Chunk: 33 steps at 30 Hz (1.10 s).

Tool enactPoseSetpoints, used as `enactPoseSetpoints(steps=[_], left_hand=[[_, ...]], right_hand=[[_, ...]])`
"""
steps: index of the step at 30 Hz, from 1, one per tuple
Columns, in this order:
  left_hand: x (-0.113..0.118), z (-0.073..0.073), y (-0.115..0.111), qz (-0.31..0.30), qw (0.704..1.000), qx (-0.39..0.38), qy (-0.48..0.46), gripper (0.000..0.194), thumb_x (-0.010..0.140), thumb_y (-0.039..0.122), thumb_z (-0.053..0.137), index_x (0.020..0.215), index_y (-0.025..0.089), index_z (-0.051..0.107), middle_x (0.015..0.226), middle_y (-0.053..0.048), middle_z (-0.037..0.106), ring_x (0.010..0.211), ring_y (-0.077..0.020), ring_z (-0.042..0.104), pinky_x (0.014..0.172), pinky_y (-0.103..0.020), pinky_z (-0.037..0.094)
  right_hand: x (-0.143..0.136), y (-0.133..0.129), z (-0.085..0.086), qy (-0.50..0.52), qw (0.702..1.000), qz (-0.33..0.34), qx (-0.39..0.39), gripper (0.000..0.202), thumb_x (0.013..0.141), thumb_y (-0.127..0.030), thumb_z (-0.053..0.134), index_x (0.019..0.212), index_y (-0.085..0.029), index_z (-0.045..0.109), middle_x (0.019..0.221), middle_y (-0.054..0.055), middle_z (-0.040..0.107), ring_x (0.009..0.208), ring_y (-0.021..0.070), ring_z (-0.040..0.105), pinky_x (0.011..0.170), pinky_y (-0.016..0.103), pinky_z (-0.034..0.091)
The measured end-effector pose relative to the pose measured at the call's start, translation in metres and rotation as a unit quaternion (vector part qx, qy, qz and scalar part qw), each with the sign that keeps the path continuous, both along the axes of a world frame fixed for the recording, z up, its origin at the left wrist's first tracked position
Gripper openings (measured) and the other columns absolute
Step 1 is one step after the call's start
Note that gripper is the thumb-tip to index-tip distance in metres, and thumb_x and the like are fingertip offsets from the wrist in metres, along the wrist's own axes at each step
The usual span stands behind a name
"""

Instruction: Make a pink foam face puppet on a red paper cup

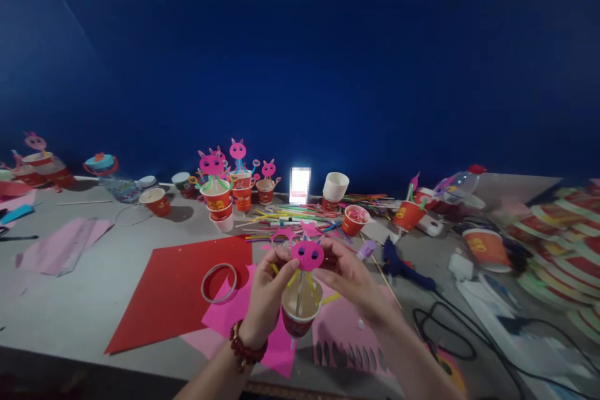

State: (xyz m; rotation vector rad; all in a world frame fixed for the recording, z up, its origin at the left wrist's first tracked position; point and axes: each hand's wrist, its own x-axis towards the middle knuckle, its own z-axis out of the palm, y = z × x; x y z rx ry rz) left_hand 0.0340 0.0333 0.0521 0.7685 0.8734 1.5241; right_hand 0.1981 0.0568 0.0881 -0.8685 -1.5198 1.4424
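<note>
Between my hands is a pink paper face [307, 256] with two dark eyes and small ears, on a stick above a paper cup [298, 325]. Yellow pipe cleaners [332, 298] stick out around the cup's rim. My left hand [268, 290], with a beaded bracelet at the wrist, pinches the face's left edge. At the right edge, my right hand [349, 275] has its thumb and fingers closed on the face. Its fingertips are partly hidden. Below the cup lie bright pink paper [229, 306] and light pink paper with cut-out slots [347, 331].
Red card [182, 287] and a tape roll [219, 282] lie to the left. Finished cup figures [213, 187] stand at the back beside colourful pipe cleaners [281, 215]. On the right are a blue glue gun [407, 267], black cables [450, 319] and stacked paper cups [553, 244].
</note>
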Motion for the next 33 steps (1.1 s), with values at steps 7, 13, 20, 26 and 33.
enactPoseSetpoints(steps=[7, 13, 20, 26, 33], left_hand=[[0.006, 0.002, -0.004, -0.009, 1.0, -0.004, 0.008, 0.024, 0.073, 0.033, 0.082, 0.074, 0.019, 0.062, 0.072, 0.002, 0.059, 0.065, -0.0113, 0.053, 0.063, -0.021, 0.044], [0.011, 0.0, -0.006, 0.006, 0.999, 0.013, 0.035, 0.024, 0.073, 0.035, 0.082, 0.074, 0.019, 0.064, 0.074, 0.001, 0.06, 0.069, -0.0124, 0.054, 0.066, -0.021, 0.045], [0.011, -0.006, -0.008, -0.005, 0.998, 0.042, 0.053, 0.021, 0.077, 0.033, 0.079, 0.075, 0.019, 0.064, 0.077, 0.001, 0.057, 0.071, -0.0129, 0.053, 0.067, -0.021, 0.044], [0.007, -0.005, -0.01, 0.035, 0.999, 0.014, 0.017, 0.022, 0.074, 0.032, 0.081, 0.079, 0.02, 0.063, 0.079, 0.001, 0.061, 0.073, -0.0129, 0.057, 0.069, -0.022, 0.047], [0.009, -0.011, -0.006, 0.027, 0.993, -0.07, -0.086, 0.029, 0.073, 0.034, 0.082, 0.085, 0.022, 0.058, 0.07, 0.006, 0.059, 0.056, -0.0087, 0.055, 0.055, -0.02, 0.046]], right_hand=[[-0.008, 0.003, -0.007, 0.001, 1.0, -0.004, -0.019, 0.027, 0.08, -0.039, 0.076, 0.094, -0.02, 0.063, 0.088, 0.001, 0.062, 0.082, 0.0174, 0.058, 0.076, 0.027, 0.047], [-0.006, 0.006, -0.015, -0.002, 1.0, -0.014, -0.028, 0.027, 0.077, -0.04, 0.077, 0.087, -0.02, 0.062, 0.08, -0.001, 0.058, 0.076, 0.0164, 0.054, 0.07, 0.027, 0.045], [-0.006, 0.003, -0.013, -0.023, 0.999, -0.017, -0.029, 0.025, 0.077, -0.039, 0.076, 0.084, -0.02, 0.06, 0.073, -0.003, 0.054, 0.068, 0.0139, 0.051, 0.063, 0.024, 0.042], [0.012, -0.002, -0.009, 0.055, 0.996, 0.053, -0.047, 0.054, 0.074, -0.053, 0.078, 0.116, -0.023, 0.061, 0.108, 0.007, 0.066, 0.103, 0.0254, 0.061, 0.093, 0.039, 0.048], [0.014, -0.025, -0.046, 0.022, 0.999, 0.02, -0.043, 0.075, 0.065, -0.039, 0.089, 0.131, -0.029, 0.055, 0.134, 0.009, 0.058, 0.127, 0.0303, 0.052, 0.11, 0.046, 0.038]])
